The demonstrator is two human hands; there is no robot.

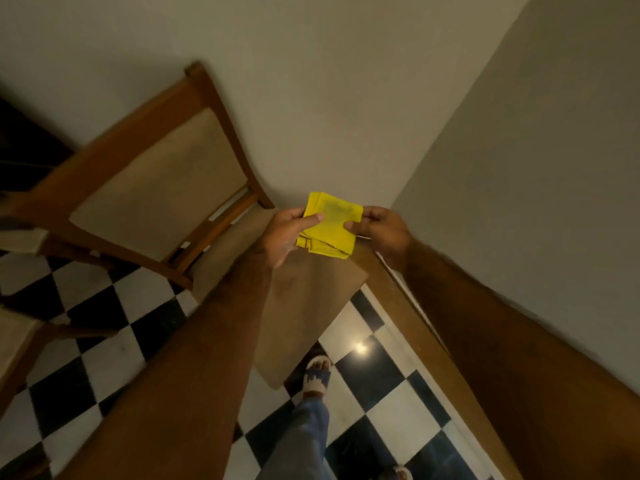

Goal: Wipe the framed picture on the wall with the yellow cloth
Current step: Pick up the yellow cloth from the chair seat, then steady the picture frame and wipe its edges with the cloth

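Both hands on folded yellow cloth [328,223] — left hand [287,232], right hand [381,226]

A black-and-white checkered tile floor [391,396] is seen below; a wooden chair with a beige padded seat [157,188] and a sandalled foot [317,374] are borne on it.
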